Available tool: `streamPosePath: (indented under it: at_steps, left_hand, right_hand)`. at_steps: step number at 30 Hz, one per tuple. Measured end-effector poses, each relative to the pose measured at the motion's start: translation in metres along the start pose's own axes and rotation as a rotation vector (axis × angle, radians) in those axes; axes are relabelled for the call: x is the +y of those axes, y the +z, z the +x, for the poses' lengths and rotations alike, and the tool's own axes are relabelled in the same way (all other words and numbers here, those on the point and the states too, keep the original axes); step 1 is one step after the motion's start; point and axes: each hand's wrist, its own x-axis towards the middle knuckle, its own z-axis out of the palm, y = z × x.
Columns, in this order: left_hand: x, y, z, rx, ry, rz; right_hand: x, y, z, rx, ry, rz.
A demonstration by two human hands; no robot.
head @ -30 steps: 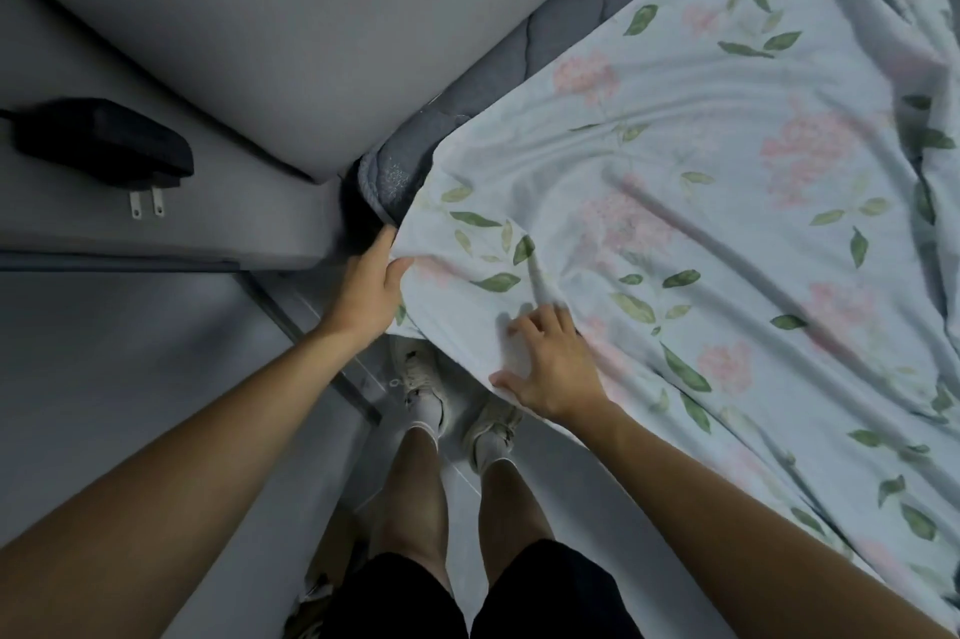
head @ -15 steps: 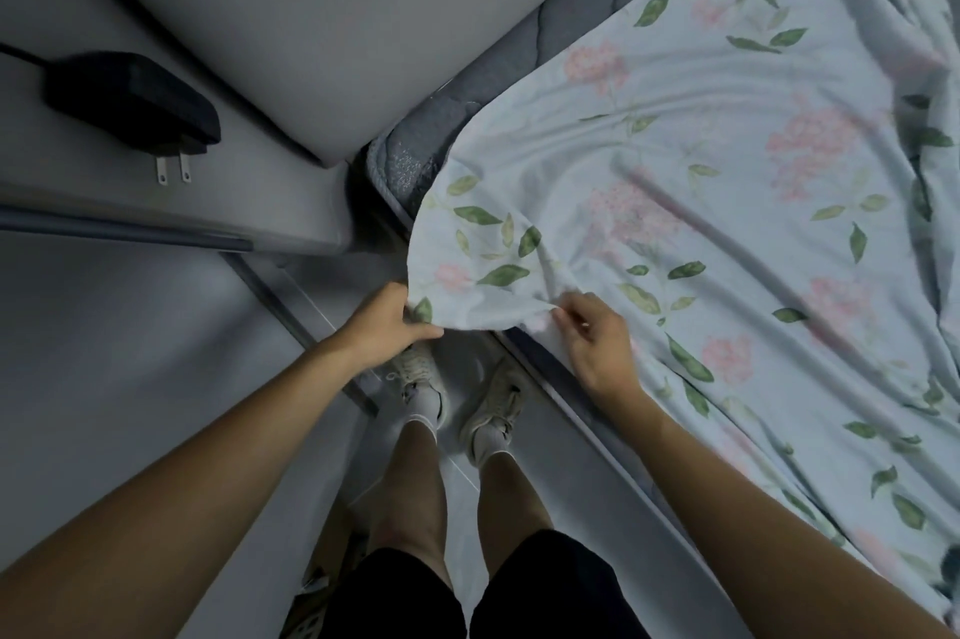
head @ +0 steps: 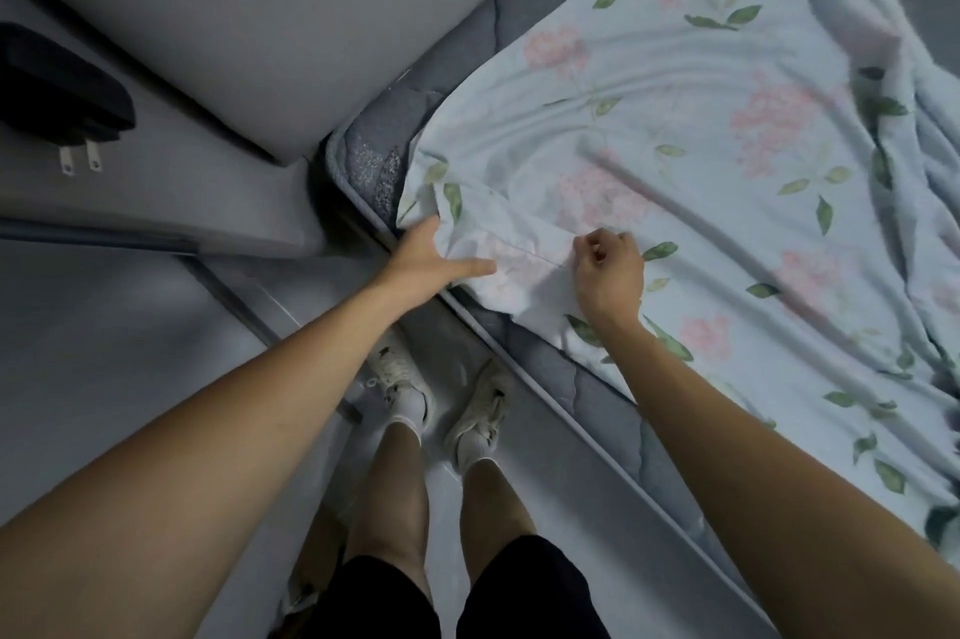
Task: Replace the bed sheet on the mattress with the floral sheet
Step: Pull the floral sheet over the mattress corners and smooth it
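Note:
The pale blue floral sheet point(head: 675, 160) lies rumpled over the grey quilted mattress point(head: 576, 391), whose near corner point(head: 366, 160) and front edge are bare. The sheet's corner is folded over at the mattress edge. My left hand point(head: 428, 264) holds that corner, thumb stretched across the fabric and fingers partly hidden behind it. My right hand point(head: 605, 269) is curled into a fist and pinches the folded hem just to the right, on top of the mattress.
A grey padded headboard point(head: 249, 14) stands beside the mattress corner. A black power adapter point(head: 57, 103) with bare prongs lies on a grey ledge point(head: 171, 191) at left. My feet in white shoes point(head: 402, 370) stand on the floor beside the bed frame rail point(head: 244, 305).
Both hands have carried the sheet corner from hanging off the edge up onto the mattress, folding it over. My right hand has closed into a fist on the hem.

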Motion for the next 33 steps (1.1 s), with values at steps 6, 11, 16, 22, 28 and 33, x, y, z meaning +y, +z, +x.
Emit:
streamPosePath:
  at_steps: [6, 11, 16, 22, 28, 33]
  left_hand:
    - [-0.009, 0.014, -0.011, 0.288, 0.091, 0.097]
    - [-0.021, -0.003, -0.038, 0.273, 0.066, 0.267]
    - [-0.025, -0.022, -0.071, 0.263, 0.118, 0.395]
    - [-0.058, -0.054, -0.083, 0.332, 0.057, 0.555]
    - [-0.072, -0.078, -0.075, 0.342, -0.010, 0.644]
    - [-0.073, -0.103, -0.075, 0.375, -0.064, 0.687]
  right_hand:
    - [0.019, -0.028, -0.022, 0.023, -0.276, 0.026]
    - [0.072, -0.040, -0.086, -0.327, -0.467, -0.149]
    - [0.110, -0.041, -0.128, -0.440, -0.471, -0.260]
    - [0.149, -0.029, -0.142, -0.343, -0.440, -0.463]
    - [0.135, 0.010, -0.163, -0.335, -0.216, -0.279]
    - [0.103, 0.057, -0.205, -0.321, -0.120, -0.267]
